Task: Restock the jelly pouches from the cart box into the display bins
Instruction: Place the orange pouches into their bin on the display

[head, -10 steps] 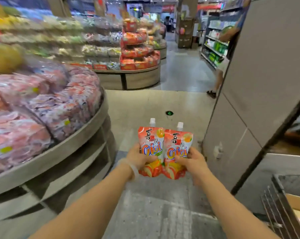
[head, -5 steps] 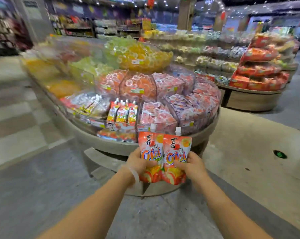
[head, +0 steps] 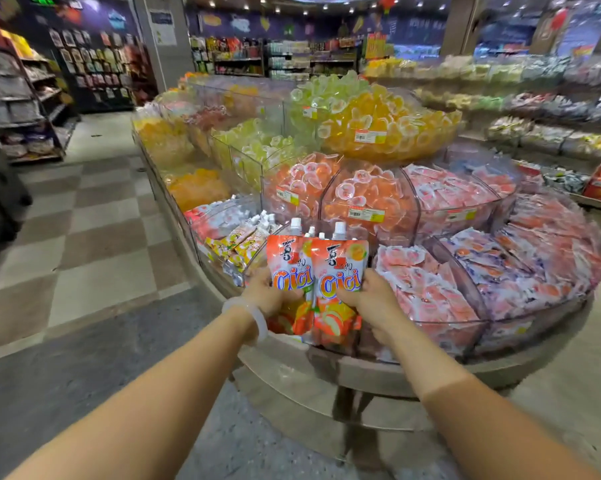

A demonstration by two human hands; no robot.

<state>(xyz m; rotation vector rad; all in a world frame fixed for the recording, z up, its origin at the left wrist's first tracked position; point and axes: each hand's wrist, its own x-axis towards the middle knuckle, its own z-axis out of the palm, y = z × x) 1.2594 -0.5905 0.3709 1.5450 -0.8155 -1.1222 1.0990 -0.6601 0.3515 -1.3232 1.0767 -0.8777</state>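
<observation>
We've got two orange jelly pouches up front, held upright side by side and touching, the left pouch point(head: 289, 271) gripped low by our left hand point(head: 265, 293), the right pouch point(head: 339, 282) by our right hand point(head: 371, 299). Both carry white screw caps on top and bold "Cici" lettering across the middle, with fruit pictures near the bottom. They hang just above the front edge of a clear display bin point(head: 257, 261) on the lowest tier, where more spouted pouches point(head: 243, 239) lie tilted, white caps pointing up and away.
</observation>
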